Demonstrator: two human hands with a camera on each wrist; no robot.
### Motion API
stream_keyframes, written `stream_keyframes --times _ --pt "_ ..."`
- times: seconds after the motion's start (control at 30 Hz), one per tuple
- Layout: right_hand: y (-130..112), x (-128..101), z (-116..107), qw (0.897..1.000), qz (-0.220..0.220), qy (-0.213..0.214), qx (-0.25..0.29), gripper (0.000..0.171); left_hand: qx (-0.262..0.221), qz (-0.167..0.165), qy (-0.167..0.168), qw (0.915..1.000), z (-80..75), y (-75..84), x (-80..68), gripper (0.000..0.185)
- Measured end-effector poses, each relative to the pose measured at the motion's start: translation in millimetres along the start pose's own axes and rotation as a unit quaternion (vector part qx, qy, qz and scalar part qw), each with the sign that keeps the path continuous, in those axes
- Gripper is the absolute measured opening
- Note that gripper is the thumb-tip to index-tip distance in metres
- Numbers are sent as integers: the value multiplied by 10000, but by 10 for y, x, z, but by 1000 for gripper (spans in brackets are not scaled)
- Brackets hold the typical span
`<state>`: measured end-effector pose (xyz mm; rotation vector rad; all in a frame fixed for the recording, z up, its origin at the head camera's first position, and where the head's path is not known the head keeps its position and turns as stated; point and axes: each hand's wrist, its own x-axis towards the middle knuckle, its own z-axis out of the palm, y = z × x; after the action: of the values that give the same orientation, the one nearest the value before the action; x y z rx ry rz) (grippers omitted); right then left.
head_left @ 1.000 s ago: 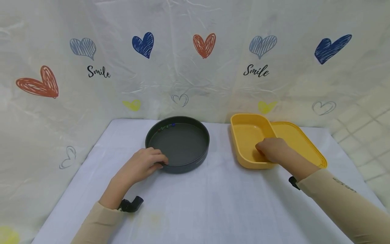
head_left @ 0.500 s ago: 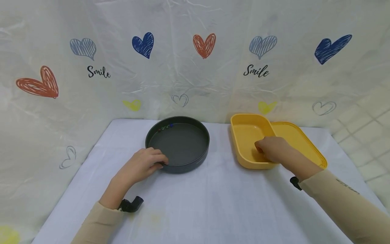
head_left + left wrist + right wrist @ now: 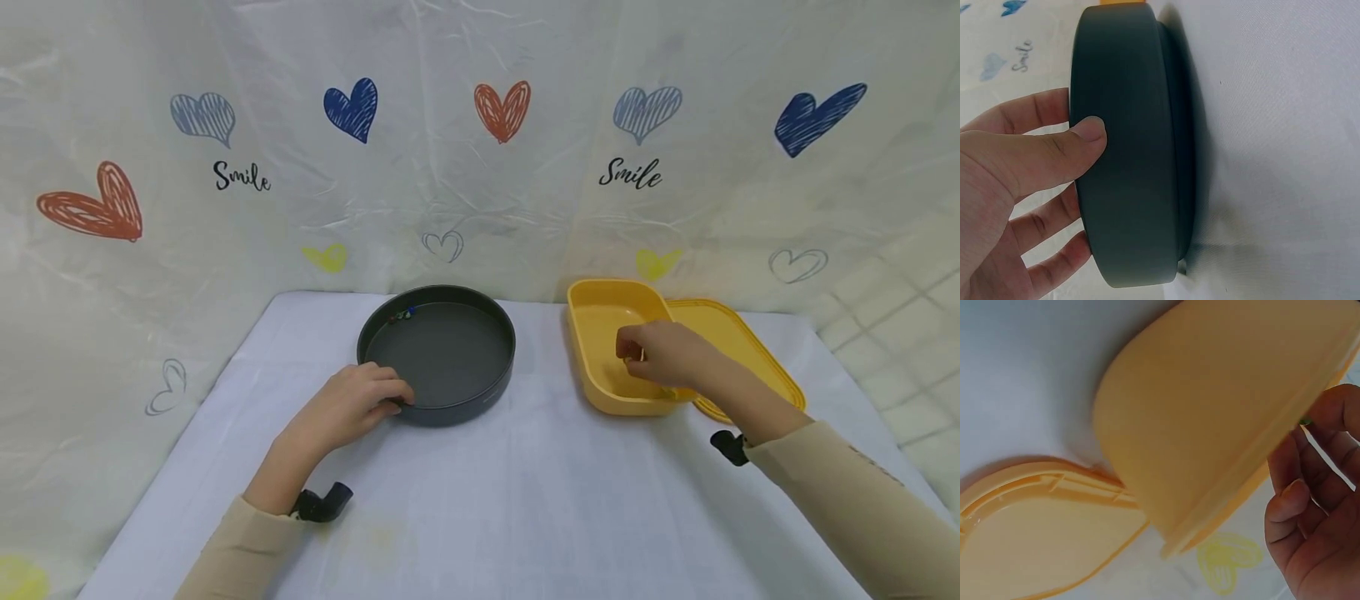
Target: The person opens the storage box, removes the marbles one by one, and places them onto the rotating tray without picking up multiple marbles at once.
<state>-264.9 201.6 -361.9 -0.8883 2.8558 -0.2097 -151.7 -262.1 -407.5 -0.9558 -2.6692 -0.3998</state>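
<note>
In the head view, one round, smooth, dark pan [image 3: 453,358] is held by the left hand [image 3: 360,407]; inside, tiny beads [image 3: 401,316], too small for sure counting, are seen. The right hand [image 3: 662,354] is held over one rounded yellow plastic box [image 3: 606,323]; one flat lid [image 3: 731,343] is seen beside it. In the left wrist view, the pan wall is clamped between thumb and fingers. In the right wrist view, one green bead [image 3: 1305,421] is pinched at the fingertips.

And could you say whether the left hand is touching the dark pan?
Touching: the left wrist view shows the left hand gripping the dark pan, thumb against its side.
</note>
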Motion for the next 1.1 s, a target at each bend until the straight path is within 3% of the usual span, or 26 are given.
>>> stream_keyframes --times 0.27,0.43,0.53,0.63,0.83,0.93,1.1 --pt "-134 30 -33 9955 -103 442 827 6 26 -25 -21 10000 2 -9 -1 29" --pt "-237 77 -17 9798 156 510 1930 10 21 -23 -26 10000 7 -16 -4 29" --pt "-301 116 -8 9546 289 552 2914 13 -10 -20 -19 10000 9 -18 -5 29" --pt "-368 154 -8 9221 312 546 3819 20 -35 -18 -17 10000 13 -19 -8 28" --pt "-522 225 -16 8471 331 229 5299 28 -41 -35 -6 10000 10 -19 -10 28" --pt "-591 257 -13 8134 312 42 5808 22 -50 -24 -17 10000 13 -24 -9 28" --pt "-704 326 -2 7727 337 -142 6337 16 -23 -23 -37 10000 15 -29 -4 27"
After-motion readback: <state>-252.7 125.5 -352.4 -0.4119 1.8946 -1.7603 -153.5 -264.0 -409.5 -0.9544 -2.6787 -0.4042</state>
